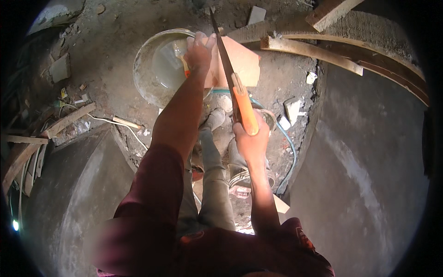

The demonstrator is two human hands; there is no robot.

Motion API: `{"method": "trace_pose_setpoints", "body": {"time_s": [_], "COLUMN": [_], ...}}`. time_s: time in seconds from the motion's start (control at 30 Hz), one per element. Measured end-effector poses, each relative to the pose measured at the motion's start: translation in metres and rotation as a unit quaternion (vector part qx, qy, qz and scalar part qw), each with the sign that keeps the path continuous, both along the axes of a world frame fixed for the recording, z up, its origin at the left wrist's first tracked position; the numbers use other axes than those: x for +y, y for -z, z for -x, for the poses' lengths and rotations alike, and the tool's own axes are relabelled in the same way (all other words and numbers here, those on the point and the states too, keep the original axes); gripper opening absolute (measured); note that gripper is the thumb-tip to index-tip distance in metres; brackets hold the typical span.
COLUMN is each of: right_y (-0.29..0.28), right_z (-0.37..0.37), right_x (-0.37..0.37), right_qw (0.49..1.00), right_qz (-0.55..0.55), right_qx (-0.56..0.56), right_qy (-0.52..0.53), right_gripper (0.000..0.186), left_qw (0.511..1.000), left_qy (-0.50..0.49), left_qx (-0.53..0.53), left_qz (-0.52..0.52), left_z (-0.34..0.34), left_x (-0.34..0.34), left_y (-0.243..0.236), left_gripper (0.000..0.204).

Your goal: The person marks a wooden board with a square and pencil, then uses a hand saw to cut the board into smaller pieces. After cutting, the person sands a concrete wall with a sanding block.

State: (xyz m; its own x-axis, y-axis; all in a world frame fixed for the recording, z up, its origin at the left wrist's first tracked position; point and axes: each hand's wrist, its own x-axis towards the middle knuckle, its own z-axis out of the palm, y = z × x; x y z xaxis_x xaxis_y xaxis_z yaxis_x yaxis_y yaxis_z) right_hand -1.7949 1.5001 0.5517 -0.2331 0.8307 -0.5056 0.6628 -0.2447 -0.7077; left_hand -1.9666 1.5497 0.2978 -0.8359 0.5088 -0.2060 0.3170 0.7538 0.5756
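Note:
My right hand (254, 142) is wrapped round the orange handle of a hand saw (246, 108). Its long, narrow blade points away from me and lies across a flat, pinkish board (242, 61). At the board's left side my left hand (198, 53) grips it near the far corner, fingers close to the blade. The board overlaps the right part of a round tub (137, 69) holding cloudy liquid. A paintbrush (178, 50) with a red-orange handle is in the tub, partly behind my left hand.
Curved wooden pieces (318, 53) lie at the far right. A blue-green hose (293, 150) runs past my right side. Broken rubble (291, 112) is scattered beside it. Wood scraps (69, 121) and a white cable (104, 120) are at left. Grey slabs (364, 161) flank my legs.

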Motion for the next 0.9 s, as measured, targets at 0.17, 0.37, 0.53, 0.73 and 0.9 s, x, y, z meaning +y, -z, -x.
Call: {"method": "trace_pose_setpoints", "body": {"time_s": [0.17,0.37,0.53,0.73,0.9], "right_y": [0.0,0.077,-0.042,-0.106,0.023], "right_z": [0.003,-0.039,-0.028,-0.075,0.006], "right_x": [-0.01,-0.066,-0.026,-0.07,0.01], "right_qw": [1.0,0.996,0.995,0.993,1.0], "right_qz": [-0.004,-0.002,0.092,0.083,-0.008], "right_qx": [-0.002,0.09,-0.036,0.037,-0.01], "right_qy": [0.028,0.024,0.009,0.073,-0.007], "right_gripper": [0.015,0.019,0.018,0.031,0.018], "left_qw": [1.0,0.999,0.998,0.999,0.999], "left_qy": [0.001,0.004,-0.008,0.005,0.02], "left_qx": [-0.009,-0.008,0.009,-0.03,0.032], "left_qz": [0.015,0.037,0.06,0.022,0.037], "left_z": [-0.004,-0.011,-0.003,-0.005,-0.007], "left_x": [-0.001,0.006,-0.007,0.0,-0.001], "left_y": [-0.01,-0.01,0.002,-0.014,-0.005], "left_gripper": [0.044,0.041,0.041,0.041,0.042]}}
